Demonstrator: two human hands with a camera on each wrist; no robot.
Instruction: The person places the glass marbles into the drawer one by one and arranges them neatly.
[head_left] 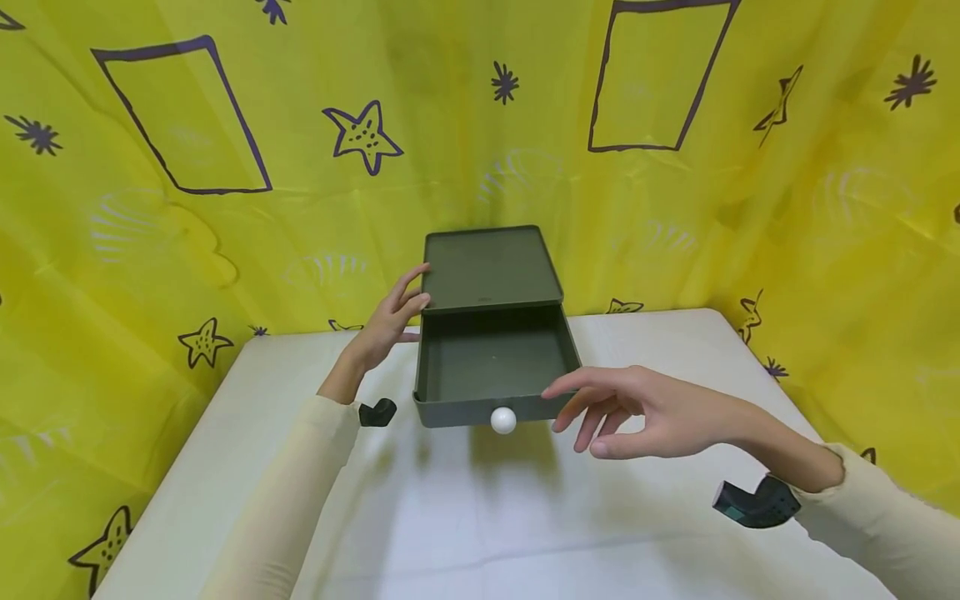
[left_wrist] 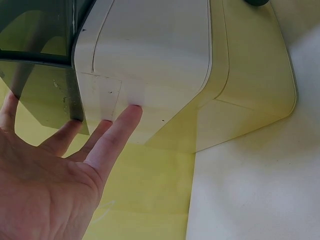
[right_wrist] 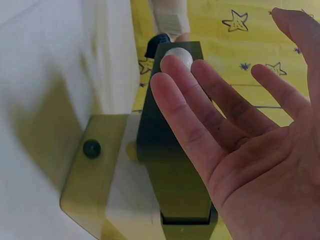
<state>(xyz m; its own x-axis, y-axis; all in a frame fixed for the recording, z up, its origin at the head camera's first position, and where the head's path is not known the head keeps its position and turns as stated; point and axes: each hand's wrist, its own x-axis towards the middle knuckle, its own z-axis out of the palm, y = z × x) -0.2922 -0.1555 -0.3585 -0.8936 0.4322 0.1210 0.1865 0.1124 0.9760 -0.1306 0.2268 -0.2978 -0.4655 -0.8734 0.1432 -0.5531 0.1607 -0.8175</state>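
Observation:
A small stacked drawer unit (head_left: 491, 267) with a dark green top stands at the back of the table. Its green upper drawer (head_left: 457, 414) is pulled out, its inner floor in sight, and a round white knob (head_left: 503, 420) sits on the front. The left hand (head_left: 386, 325) rests its spread fingertips against the unit's left side; in the left wrist view they meet the white section (left_wrist: 155, 45) and the green one. By the drawer's right front corner hovers the right hand (head_left: 645, 412), fingers loosely bent, holding nothing.
Below the upper drawer, a beige section (right_wrist: 100, 175) carries a dark knob (right_wrist: 92, 149). The white table (head_left: 480, 517) stretches toward me. A yellow curtain (head_left: 450, 50) with starfish drawings hangs behind and at both sides. Each wrist wears a dark camera mount (head_left: 757, 502).

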